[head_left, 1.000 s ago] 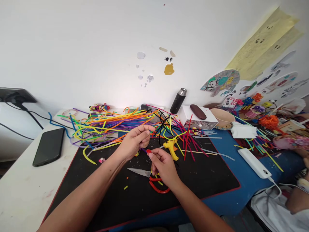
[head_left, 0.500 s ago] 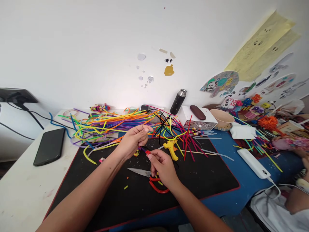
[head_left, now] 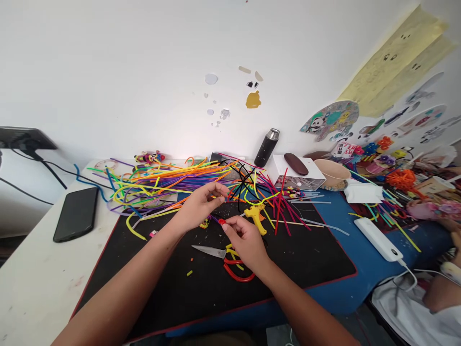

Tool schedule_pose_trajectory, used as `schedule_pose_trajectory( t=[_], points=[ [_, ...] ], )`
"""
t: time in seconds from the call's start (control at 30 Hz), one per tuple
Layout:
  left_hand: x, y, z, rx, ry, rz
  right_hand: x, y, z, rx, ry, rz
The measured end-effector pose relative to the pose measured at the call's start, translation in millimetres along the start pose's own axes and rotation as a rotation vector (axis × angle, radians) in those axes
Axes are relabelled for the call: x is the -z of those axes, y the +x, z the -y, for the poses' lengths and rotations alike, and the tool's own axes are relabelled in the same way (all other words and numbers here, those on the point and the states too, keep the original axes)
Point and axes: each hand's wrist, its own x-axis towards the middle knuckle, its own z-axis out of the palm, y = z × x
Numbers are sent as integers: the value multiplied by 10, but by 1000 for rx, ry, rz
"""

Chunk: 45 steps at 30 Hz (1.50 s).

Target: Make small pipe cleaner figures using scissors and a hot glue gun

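Observation:
My left hand (head_left: 199, 206) hovers over the black mat (head_left: 173, 288), fingers curled around a purple pipe cleaner (head_left: 215, 219). My right hand (head_left: 245, 240) pinches the small red piece (head_left: 222, 222) at that pipe cleaner's end. Both hands meet just above the mat's middle. Red-handled scissors (head_left: 225, 259) lie under my right hand. A yellow glue gun (head_left: 255, 217) rests right of my hands. A heap of coloured pipe cleaners (head_left: 165, 182) spreads behind my left hand.
A black phone (head_left: 76, 213) lies on the white table at left. A black flask (head_left: 266, 147), a white box (head_left: 296, 174), a bowl (head_left: 332, 174) and a white power strip (head_left: 378, 239) stand to the right. Another person's arm (head_left: 442, 288) is at the right edge.
My hands stay together on the purple pipe cleaner and red piece, shifting only slightly. The view has tilted a little.

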Motion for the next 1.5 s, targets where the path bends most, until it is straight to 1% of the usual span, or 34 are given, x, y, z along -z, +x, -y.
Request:
schedule_pose_trajectory(
  t=[0.1,0.2,0.37,0.47,0.57,0.63,0.77,0.87,0.97,1.07,1.2,1.33,1.5],
  points=[
    [26,0,-3,19,6,-7,26,21,15,112,-401,86],
    [46,-4,-15,42,-14,9,26,62,45,116,-676,191],
    [76,-2,-28,68,-53,45,-34,137,49,107,-905,325],
    [85,3,-37,70,-69,51,-63,154,28,112,-954,354],
    [91,7,-56,71,-69,51,-57,154,-15,116,-896,314],
    [97,10,-63,72,-66,48,-31,157,-50,119,-784,248],
    [105,15,-35,68,-55,54,50,192,-70,104,-405,90],
    [101,19,12,64,-41,54,108,235,-3,69,-122,-5],
    [88,21,67,70,-38,64,145,275,81,49,54,-69],
    [67,19,106,78,-46,79,148,299,119,30,137,-101],
    [25,7,100,58,-8,89,110,311,109,16,197,-107],
    [-19,-7,70,34,70,102,72,317,98,11,209,-104],
    [-52,-20,53,36,79,118,66,324,108,3,213,-115]
  ],
)
